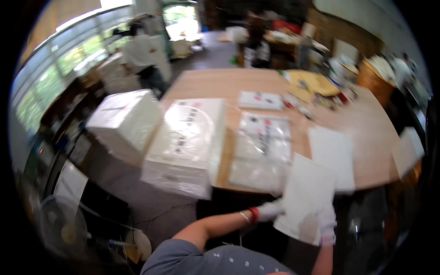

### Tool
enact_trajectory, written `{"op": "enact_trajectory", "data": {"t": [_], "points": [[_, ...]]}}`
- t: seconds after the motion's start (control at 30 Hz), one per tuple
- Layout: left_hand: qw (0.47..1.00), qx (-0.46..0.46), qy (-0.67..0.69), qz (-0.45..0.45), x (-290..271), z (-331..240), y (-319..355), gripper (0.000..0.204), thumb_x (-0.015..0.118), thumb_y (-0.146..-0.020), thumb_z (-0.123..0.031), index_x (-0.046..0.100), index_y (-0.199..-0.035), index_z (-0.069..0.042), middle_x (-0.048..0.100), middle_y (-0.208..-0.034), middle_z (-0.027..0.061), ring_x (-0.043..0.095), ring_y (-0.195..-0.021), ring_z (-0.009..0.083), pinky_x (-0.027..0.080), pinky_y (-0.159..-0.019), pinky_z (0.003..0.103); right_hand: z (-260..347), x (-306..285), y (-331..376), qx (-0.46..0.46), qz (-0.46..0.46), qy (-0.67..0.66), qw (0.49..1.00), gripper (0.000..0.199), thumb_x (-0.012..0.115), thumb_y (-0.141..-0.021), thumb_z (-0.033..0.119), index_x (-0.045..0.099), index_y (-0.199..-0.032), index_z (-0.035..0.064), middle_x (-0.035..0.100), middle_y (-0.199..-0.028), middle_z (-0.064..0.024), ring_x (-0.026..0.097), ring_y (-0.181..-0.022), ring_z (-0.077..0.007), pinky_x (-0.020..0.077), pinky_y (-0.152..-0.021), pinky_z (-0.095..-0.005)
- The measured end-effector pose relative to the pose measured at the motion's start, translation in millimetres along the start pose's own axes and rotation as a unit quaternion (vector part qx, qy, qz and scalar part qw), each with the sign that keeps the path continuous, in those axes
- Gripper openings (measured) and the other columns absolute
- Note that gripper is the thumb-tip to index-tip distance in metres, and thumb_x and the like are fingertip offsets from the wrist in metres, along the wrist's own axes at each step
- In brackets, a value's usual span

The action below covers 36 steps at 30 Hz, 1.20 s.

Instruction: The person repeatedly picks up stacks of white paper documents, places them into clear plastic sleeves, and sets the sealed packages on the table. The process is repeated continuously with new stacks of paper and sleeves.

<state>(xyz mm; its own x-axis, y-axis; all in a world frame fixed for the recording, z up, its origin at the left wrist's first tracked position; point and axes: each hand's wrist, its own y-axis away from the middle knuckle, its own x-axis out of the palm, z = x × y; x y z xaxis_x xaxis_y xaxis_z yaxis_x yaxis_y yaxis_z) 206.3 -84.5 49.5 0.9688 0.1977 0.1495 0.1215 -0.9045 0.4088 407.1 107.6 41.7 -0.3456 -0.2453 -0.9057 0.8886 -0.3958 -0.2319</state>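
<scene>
A white sheet point(307, 183), paper or thin card, is held in front of me at the table's near edge, tilted, its far end over the table. My left hand point(271, 211), in a white glove, is closed on its left edge. On the opposite edge my right hand point(326, 219), gloved too, grips the sheet near its lower corner; its fingers are blurred and partly merge with the white. Just beyond lies another white sheet point(337, 151) on the table. Left of the held sheet is a clear plastic-wrapped flat pack point(261, 146) with dark and red print.
The wooden table point(206, 82) carries a large plastic-wrapped white stack point(185, 133), a small white box point(260, 101) and a yellow bag point(311, 85) among small clutter. A tall wrapped stack point(123, 119) stands left. A fan point(64, 224) is at lower left. A person point(140, 55) stands behind.
</scene>
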Motion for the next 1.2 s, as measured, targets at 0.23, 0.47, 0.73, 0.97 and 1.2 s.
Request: {"op": "enact_trajectory", "data": {"t": [0.23,0.47,0.73,0.97,1.2], "points": [[0.966,0.027,-0.253,-0.051,-40,36,22,0.068,0.057,-0.073,-0.015,0.032,-0.136,-0.003,0.051,-0.119,0.0146,0.053,-0.103,0.0239,0.041,-0.091,0.031,1,98,47,0.324,-0.101,-0.596,0.728,0.024,0.054,-0.089,0.021,0.062,-0.1,0.0001,0.063,-0.092,-0.0041,0.058,-0.091,-0.0144,0.0463,-0.081,-0.0277],[0.848,0.096,-0.511,-0.106,37,32,57,0.089,0.065,-0.068,-0.025,0.018,-0.138,0.004,0.028,-0.133,0.033,0.035,-0.123,0.0413,0.031,-0.099,0.051,108,98,29,0.224,-0.16,-0.555,0.785,0.047,0.055,-0.089,0.035,0.051,-0.113,-0.0051,0.055,-0.114,-0.0114,0.05,-0.107,-0.0193,0.0391,-0.093,-0.0315],[0.714,0.397,-0.491,-0.302,-2,-30,42,0.064,0.07,-0.057,-0.012,0.049,-0.116,0.0,0.038,-0.127,0.0266,0.04,-0.114,0.0472,0.033,-0.096,0.056,120,27,-8,0.17,-0.288,-0.389,0.858,0.051,0.072,-0.075,0.028,0.052,-0.11,-0.004,0.061,-0.095,-0.01,0.059,-0.085,-0.0179,0.0477,-0.076,-0.0298],[0.92,0.13,-0.358,-0.093,-102,-75,1,0.037,0.062,-0.079,-0.018,0.056,-0.111,-0.001,0.063,-0.094,0.0083,0.06,-0.089,0.02,0.048,-0.074,0.035,107,-25,4,0.067,-0.272,-0.242,0.929,0.049,0.076,-0.071,0.038,0.061,-0.098,-0.0005,0.063,-0.09,-0.0095,0.063,-0.078,-0.0227,0.0492,-0.067,-0.0307],[0.932,0.205,0.298,-0.022,-168,-8,-72,0.028,0.053,-0.089,-0.007,0.052,-0.115,0.0,0.059,-0.102,0.0037,0.057,-0.088,0.0105,0.047,-0.082,0.022,115,0,5,0.002,-0.099,-0.047,0.994,0.021,0.069,-0.073,0.024,0.063,-0.082,0.0063,0.063,-0.088,-0.0113,0.062,-0.071,-0.0268,0.0502,-0.06,-0.0326]]}}
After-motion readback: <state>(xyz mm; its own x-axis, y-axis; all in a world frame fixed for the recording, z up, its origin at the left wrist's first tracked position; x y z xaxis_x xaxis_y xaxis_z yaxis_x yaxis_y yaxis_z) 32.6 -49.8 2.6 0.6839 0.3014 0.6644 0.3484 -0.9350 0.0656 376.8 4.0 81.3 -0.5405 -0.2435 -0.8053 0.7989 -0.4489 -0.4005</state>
